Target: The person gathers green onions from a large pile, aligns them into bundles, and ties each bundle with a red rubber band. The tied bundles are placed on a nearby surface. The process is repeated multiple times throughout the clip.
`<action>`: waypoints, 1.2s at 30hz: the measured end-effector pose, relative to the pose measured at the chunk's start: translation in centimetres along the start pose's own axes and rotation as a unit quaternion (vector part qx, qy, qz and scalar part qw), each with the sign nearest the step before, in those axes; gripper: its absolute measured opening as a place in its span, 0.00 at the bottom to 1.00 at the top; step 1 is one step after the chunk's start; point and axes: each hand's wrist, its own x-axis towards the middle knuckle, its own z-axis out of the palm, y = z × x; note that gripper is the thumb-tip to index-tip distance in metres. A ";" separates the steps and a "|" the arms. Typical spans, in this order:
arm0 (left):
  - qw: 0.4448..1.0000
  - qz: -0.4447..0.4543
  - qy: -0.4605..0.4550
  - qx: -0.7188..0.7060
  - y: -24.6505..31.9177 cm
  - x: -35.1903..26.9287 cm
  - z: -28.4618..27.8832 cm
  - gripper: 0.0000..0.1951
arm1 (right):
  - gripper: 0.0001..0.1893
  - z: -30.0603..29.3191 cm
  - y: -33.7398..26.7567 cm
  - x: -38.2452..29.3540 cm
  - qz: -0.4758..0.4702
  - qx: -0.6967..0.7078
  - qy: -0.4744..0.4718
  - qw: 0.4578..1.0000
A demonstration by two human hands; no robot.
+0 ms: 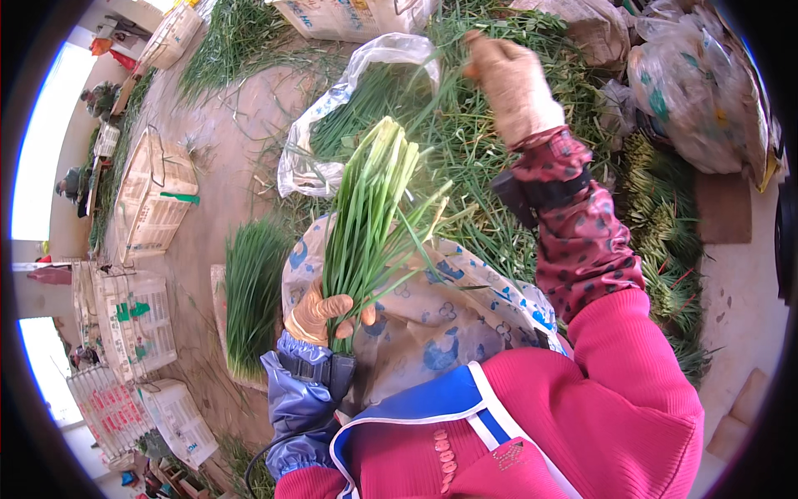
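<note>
My gloved left hand (324,315) is closed around a bunch of green chives (368,237). The bunch's pale cut ends point away from me, and a few stalks splay out to the right. It is held over the patterned plastic apron (430,324) on my lap. My gloved right hand (508,81) is raised ahead and to the right, above a loose heap of chives (474,156). Motion blurs it, and whether its fingers hold any leaves cannot be made out. Between the hands and the far crate lies an open clear plastic bag (312,137) with chives inside.
A neat stack of chives (252,293) stands at my left. More bundles (654,249) lie along the right, below stuffed plastic bags (686,93). White plastic crates (156,193) (134,321) stand on the left floor. Other people (100,100) are far left.
</note>
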 end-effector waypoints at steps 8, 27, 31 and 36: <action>0.999 0.019 0.042 -0.015 -0.1 0.8 -0.5 0.24 | 0.18 0.6 0.2 -6.1 0.060 -0.096 -0.216 0.970; 0.996 0.032 0.085 0.021 -0.3 -0.2 -0.3 0.30 | 0.18 -3.2 3.3 -5.1 0.119 -0.215 -0.230 0.942; 0.996 0.032 0.068 0.039 -0.1 0.0 -0.2 0.31 | 0.12 0.9 5.2 -9.0 0.202 0.024 -0.292 0.935; 0.997 0.032 0.075 0.015 -0.5 -0.7 -0.9 0.31 | 0.12 3.8 4.3 -9.8 0.240 0.086 -0.267 0.929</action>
